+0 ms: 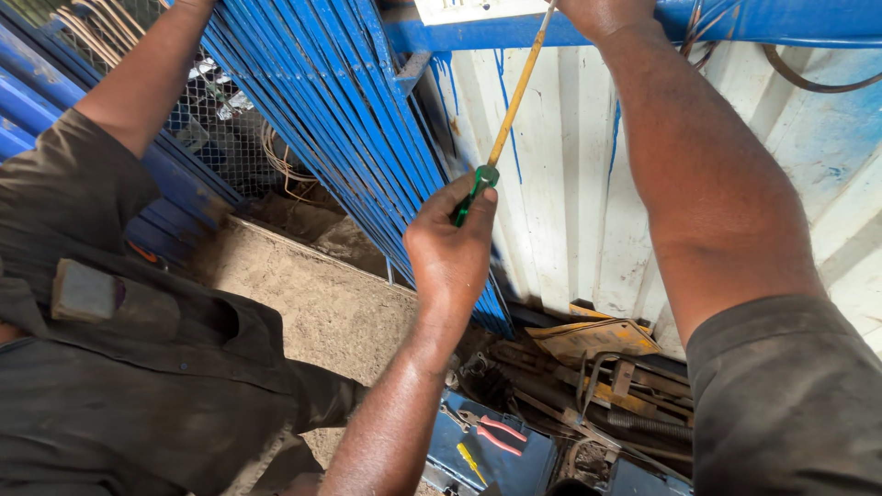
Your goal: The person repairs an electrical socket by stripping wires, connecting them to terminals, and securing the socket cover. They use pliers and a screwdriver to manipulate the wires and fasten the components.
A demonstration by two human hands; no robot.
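Right hand (602, 11), top edge, appeared closed on rod (514, 92); co-worker's hand (450, 253) clamped its green handle (478, 188) centre-frame, steadying it beside bars (349, 119). Left hand unseen.

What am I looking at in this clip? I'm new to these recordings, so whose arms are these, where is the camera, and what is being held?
There is no machine here. One camera, worn on a person's head, looks down past that person's two bare arms.

The left hand grips the green handle of a long screwdriver with a yellowish shaft, which slants up toward the right hand. That hand is at the top edge, mostly out of frame, so whether it holds the shaft cannot be told.

On the left, a second person in a dark shirt raises an arm against a blue metal grille. Behind is a white ribbed wall.

Below lie sandy ground, red-handled pliers, a small yellow screwdriver and rusty scrap metal.
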